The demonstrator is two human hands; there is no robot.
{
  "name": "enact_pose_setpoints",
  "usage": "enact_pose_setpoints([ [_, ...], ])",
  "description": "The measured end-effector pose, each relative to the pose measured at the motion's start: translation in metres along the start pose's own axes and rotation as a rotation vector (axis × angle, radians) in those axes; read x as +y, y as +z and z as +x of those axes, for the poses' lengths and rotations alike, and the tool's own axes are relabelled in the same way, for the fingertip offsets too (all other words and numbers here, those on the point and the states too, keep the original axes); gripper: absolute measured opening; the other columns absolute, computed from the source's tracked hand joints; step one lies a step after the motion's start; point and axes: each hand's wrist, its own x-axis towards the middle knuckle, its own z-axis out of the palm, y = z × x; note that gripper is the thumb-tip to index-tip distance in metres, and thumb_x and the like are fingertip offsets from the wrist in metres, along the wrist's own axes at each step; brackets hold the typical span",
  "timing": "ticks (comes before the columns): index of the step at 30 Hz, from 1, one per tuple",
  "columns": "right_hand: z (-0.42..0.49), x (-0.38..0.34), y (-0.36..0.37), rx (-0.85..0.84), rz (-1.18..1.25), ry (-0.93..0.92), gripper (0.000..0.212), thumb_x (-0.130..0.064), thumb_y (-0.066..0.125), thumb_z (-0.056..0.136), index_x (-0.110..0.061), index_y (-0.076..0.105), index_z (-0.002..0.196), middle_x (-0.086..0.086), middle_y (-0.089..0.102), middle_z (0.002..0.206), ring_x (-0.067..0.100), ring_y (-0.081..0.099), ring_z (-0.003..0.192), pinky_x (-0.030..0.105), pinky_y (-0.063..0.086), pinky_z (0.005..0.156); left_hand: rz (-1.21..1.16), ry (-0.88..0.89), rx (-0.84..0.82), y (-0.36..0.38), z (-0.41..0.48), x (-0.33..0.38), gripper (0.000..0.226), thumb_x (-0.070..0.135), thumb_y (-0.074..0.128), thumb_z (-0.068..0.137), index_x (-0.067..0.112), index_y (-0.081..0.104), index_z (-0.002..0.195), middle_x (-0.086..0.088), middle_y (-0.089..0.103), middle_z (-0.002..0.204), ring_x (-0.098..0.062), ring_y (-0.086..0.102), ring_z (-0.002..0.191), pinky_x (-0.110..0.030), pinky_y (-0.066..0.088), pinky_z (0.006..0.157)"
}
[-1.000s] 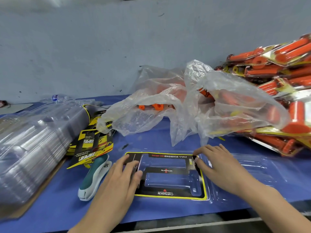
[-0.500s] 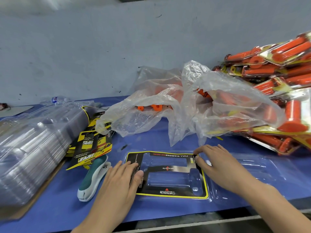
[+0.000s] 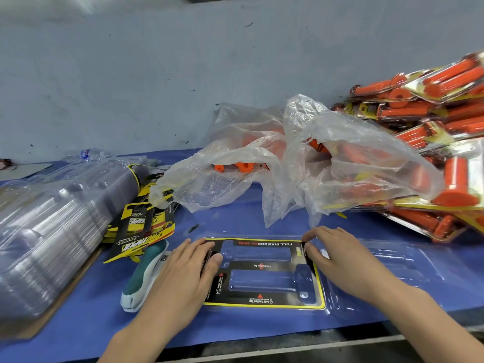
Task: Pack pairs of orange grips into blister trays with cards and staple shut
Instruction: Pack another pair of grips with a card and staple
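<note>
"Two hands on one card [image 3: 262,265]: where does it lie?"
"In the left half of the open tray [image 3: 392,265], on the blue tabletop [image 3: 235,221]. The left hand [image 3: 188,273] lies flat on the card's left end, its grip spread, fingers straight, thumb on the black print."
"And the right hand [image 3: 340,258]?"
"Its fingertips meet the card's upper right corner. The grip is bent, thumb close to forefinger; whether it pinches the edge cannot be told."
"The orange grips [image 3: 243,166]?"
"Beyond the tray, loose inside the clear bag [image 3: 327,158], well apart from both hands."
"The stapler [image 3: 146,276]?"
"Just left of the left hand, on the tabletop; finished packs [image 3: 432,113] pile at the far right."
</note>
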Motion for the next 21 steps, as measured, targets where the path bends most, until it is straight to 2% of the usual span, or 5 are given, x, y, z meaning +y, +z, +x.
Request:
enact_pose_setpoints([
  [10, -0.001, -0.002, -0.001, -0.005, 0.021, 0.012, 0.023, -0.038, 0.035, 0.101, -0.033, 0.054, 0.114, -0.023, 0.051, 0.104, 0.003, 0.042, 0.093, 0.018, 0.024, 0.091, -0.108, 0.008, 0.031, 0.003, 0.007, -0.011, 0.058, 0.062, 0.022, 0.092, 0.029, 0.051, 0.129, 0.016, 0.05, 0.126, -0.007, 0.041, 0.126, -0.023, 0.031, 0.102],
  [13, -0.001, -0.003, -0.001, -0.005, 0.008, 0.01, 0.024, -0.039, 0.035, 0.101, -0.033, 0.055, 0.114, -0.018, 0.057, 0.109, 0.009, 0.047, 0.099, 0.019, 0.025, 0.088, -0.096, 0.015, 0.072, -0.002, 0.004, -0.008, 0.059, 0.061, 0.023, 0.092, 0.028, 0.052, 0.131, 0.014, 0.048, 0.134, -0.008, 0.036, 0.134, -0.027, 0.03, 0.11],
  [15, 0.0, -0.003, 0.0, -0.008, 0.002, 0.013, 0.025, -0.039, 0.035, 0.101, -0.032, 0.055, 0.113, -0.016, 0.059, 0.109, 0.01, 0.048, 0.099, 0.019, 0.023, 0.084, -0.102, 0.046, 0.134, -0.005, -0.001, 0.002, 0.057, 0.059, 0.024, 0.094, 0.027, 0.055, 0.131, 0.014, 0.047, 0.138, -0.005, 0.033, 0.136, -0.021, 0.026, 0.111],
  [18, 0.002, -0.002, 0.002, -0.021, 0.001, 0.016, 0.025, -0.04, 0.035, 0.101, -0.032, 0.055, 0.113, -0.013, 0.061, 0.111, 0.013, 0.051, 0.102, 0.024, 0.027, 0.097, -0.104, 0.226, 0.176, -0.007, -0.014, 0.03, 0.048, 0.054, 0.028, 0.102, 0.027, 0.06, 0.126, 0.015, 0.048, 0.135, -0.004, 0.037, 0.132, -0.016, 0.025, 0.108],
  [21, 0.003, -0.001, 0.004, -0.027, 0.006, 0.023, 0.025, -0.04, 0.036, 0.101, -0.032, 0.055, 0.114, -0.013, 0.061, 0.111, 0.013, 0.051, 0.103, 0.028, 0.028, 0.102, -0.017, 0.531, 0.16, 0.0, -0.029, 0.063, 0.035, 0.047, 0.038, 0.102, 0.029, 0.062, 0.12, 0.01, 0.051, 0.136, -0.01, 0.043, 0.133, -0.028, 0.032, 0.112],
])
